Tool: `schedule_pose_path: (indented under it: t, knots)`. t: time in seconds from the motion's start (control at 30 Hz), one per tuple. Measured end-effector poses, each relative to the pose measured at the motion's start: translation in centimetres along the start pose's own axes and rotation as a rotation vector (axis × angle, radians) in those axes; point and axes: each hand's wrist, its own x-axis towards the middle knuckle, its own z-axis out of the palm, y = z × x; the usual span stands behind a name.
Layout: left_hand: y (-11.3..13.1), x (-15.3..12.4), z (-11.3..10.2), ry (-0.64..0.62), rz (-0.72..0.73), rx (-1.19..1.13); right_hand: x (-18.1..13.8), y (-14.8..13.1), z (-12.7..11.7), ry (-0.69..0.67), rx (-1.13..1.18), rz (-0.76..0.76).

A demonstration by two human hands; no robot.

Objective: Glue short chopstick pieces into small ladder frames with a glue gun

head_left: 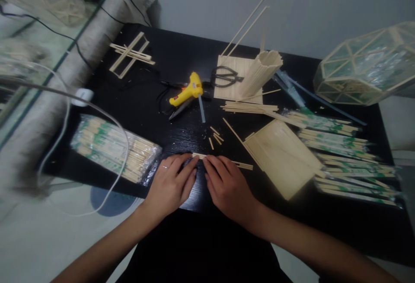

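My left hand (171,181) and my right hand (227,183) lie side by side on the black table (181,58), near its front edge. Their fingertips press down on a thin row of bamboo sticks (241,165) that runs left to right under them. The fingers of both hands are stretched out flat; only the ends of the sticks show. A few short cut stick pieces (215,136) lie just beyond the hands. A flat panel of glued sticks (282,155) lies to the right of my right hand.
A yellow glue gun (188,93) lies mid-table, scissors (225,77) on a stick mat behind it, beside a standing stick bundle (259,73). A wrapped stick pack (113,147) sits left, loose wrapped chopsticks (343,149) right. A faceted stick frame (366,65) stands far right.
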Motion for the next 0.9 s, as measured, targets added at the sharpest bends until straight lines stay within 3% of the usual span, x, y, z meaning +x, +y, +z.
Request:
schedule_pose_path:
  t: [0.9]
  knots:
    - [-0.25, -0.13, 0.10, -0.001, -0.029, -0.087, -0.11, 0.27, 0.18, 0.031, 0.030, 0.004]
